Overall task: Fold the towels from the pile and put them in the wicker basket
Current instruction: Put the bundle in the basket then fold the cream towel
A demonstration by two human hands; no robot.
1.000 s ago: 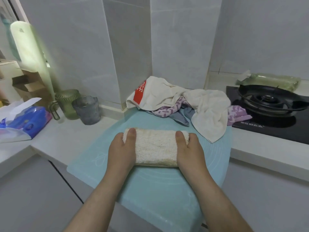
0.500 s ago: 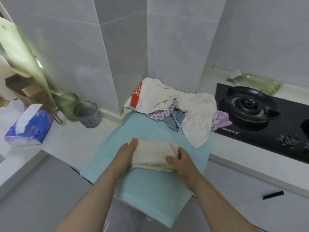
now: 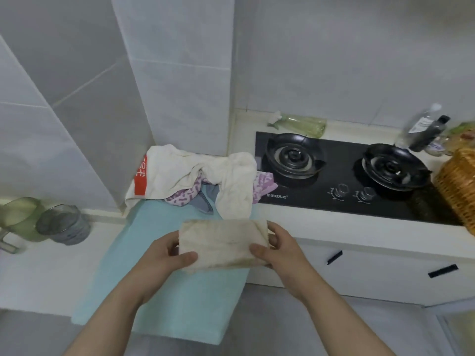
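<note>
A folded cream towel [image 3: 223, 241] is held up above the light blue mat [image 3: 164, 299]. My left hand [image 3: 169, 255] grips its left end and my right hand [image 3: 279, 250] grips its right end. Behind it, against the tiled corner, lies the pile of towels [image 3: 190, 176]: a cream one with a red label on top, purple-patterned and grey ones underneath. The wicker basket [image 3: 460, 186] shows partly at the right edge, beside the stove.
A black two-burner gas stove [image 3: 341, 176] fills the counter between the pile and the basket. Bottles [image 3: 424, 129] stand behind the basket. A green cup [image 3: 18, 219] and a grey cup [image 3: 64, 224] sit at the left. Cabinet fronts with black handles [image 3: 442, 270] run below the counter.
Both hands have lifted the folded towel off the mat and carried it slightly right. The view has swung right, so that the second burner and the wicker basket have come into sight.
</note>
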